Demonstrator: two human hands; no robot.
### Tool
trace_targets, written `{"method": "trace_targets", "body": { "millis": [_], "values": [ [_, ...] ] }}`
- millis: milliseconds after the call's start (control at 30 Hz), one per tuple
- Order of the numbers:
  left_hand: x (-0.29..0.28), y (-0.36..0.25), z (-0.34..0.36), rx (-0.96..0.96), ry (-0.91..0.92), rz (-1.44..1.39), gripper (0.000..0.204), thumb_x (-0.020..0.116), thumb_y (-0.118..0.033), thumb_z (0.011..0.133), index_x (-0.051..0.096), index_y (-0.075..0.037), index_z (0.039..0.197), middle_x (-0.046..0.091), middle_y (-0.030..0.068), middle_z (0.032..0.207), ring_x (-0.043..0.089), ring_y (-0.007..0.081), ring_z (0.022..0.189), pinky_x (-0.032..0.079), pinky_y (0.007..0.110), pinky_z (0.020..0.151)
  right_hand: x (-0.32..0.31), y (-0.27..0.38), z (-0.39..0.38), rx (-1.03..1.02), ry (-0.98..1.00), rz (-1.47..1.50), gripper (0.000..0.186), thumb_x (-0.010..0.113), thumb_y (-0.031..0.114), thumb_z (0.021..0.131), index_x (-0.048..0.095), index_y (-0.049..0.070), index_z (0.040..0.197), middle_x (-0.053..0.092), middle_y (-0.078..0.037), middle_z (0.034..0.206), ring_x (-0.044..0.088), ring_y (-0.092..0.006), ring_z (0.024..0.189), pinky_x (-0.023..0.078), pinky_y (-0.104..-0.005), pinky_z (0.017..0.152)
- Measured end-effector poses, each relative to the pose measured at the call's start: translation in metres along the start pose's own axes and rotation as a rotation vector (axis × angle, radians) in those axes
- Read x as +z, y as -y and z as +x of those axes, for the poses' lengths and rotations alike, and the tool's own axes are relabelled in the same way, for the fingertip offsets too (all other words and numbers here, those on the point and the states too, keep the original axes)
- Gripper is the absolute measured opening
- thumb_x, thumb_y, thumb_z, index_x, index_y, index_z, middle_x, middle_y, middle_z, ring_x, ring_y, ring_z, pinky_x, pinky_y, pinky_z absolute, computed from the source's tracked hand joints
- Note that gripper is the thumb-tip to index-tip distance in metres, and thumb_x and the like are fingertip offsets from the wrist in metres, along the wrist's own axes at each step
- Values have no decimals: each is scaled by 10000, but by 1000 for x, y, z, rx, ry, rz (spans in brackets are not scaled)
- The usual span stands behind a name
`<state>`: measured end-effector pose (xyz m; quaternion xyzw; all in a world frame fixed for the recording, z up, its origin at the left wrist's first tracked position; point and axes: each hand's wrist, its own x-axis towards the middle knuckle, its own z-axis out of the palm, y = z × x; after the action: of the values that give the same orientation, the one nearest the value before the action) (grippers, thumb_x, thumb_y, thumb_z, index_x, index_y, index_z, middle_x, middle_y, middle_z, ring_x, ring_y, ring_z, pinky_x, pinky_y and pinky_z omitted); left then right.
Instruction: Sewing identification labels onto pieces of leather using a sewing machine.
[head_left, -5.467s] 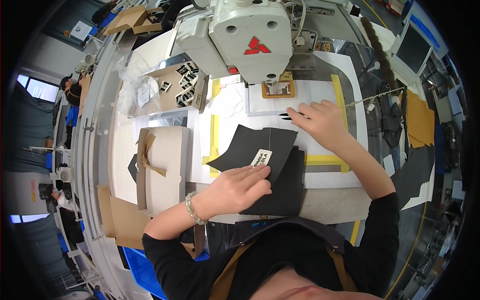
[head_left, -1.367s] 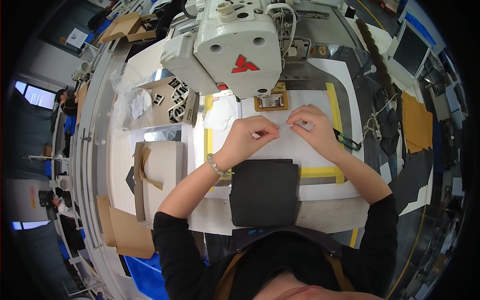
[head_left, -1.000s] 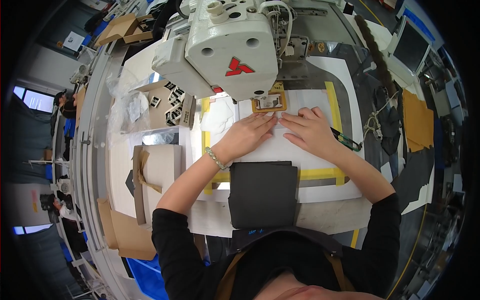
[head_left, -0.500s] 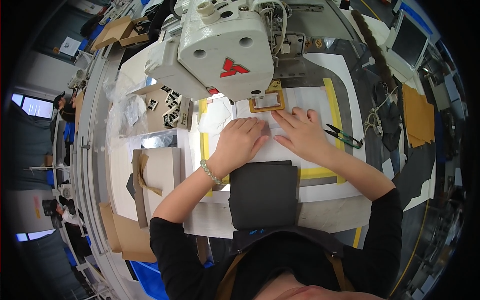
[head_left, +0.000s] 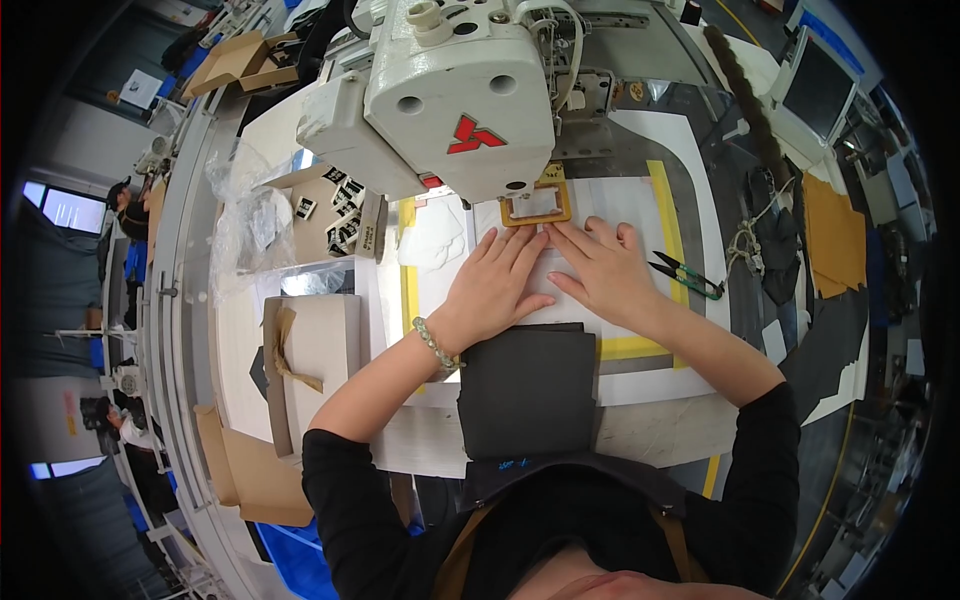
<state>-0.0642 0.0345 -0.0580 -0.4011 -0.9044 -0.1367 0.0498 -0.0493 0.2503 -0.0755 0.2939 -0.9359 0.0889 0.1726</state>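
Since half a second ago, the left hand [head_left: 495,290] has slid forward, fingers fanning; the right hand [head_left: 608,275] also lies flat, unclenched, fingertips by the near edge of the amber frame [head_left: 567,203]. Bare white paper [head_left: 615,198] reaches rightward to yellow tape [head_left: 667,220]. Red emblem [head_left: 473,135] marks the machine head [head_left: 440,90]; printed labels [head_left: 345,215] fill a box.

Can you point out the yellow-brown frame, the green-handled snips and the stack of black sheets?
Yellow-brown frame [head_left: 540,220]: head view, on its near bar.
Green-handled snips [head_left: 693,273]: head view, on the upper arm.
Stack of black sheets [head_left: 527,395]: head view, middle of the top sheet.
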Motion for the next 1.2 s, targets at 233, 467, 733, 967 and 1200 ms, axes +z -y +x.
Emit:
{"method": "trace_targets", "body": {
  "millis": [233,467,733,967,1200],
  "values": [
    [-1,0,0,39,-4,27,702,648,-423,844,422,-19,1372,512,184,1319,484,342,1244,386,453,1037,-1,0,0,12,3,-11,543,608,415,889,549,82,1314,548,-23,1322,460,-219,1123,323,-409,881],
    [-2,3,22,63,-188,104,697,670,-431,821,450,-19,1339,546,167,1237,522,303,1151,396,401,977,2,0,-1,16,27,-9,476,633,345,871,561,99,1273,552,-15,1297,459,-214,1117,322,-406,860],
    [-5,12,35,118,-62,44,802,678,-545,782,457,-2,1329,575,153,1103,548,301,1054,391,395,978,2,1,-2,36,-1,39,451,673,298,824,575,110,1223,542,-6,1307,466,-205,1105,326,-405,843],
    [-11,14,38,120,-3,0,700,670,-458,827,468,-1,1318,579,161,1110,556,292,1045,405,409,945,3,-5,-1,29,-5,85,458,669,311,833,580,130,1245,558,20,1291,467,-198,1098,315,-397,853],
    [-28,-29,-12,22,23,-267,507,728,-141,790,568,-102,1269,571,82,1210,531,272,1124,392,377,942,-29,-19,-35,36,-6,293,284,669,253,851,670,155,1117,626,39,1179,491,-181,1016,301,-372,848]
  ]
}}
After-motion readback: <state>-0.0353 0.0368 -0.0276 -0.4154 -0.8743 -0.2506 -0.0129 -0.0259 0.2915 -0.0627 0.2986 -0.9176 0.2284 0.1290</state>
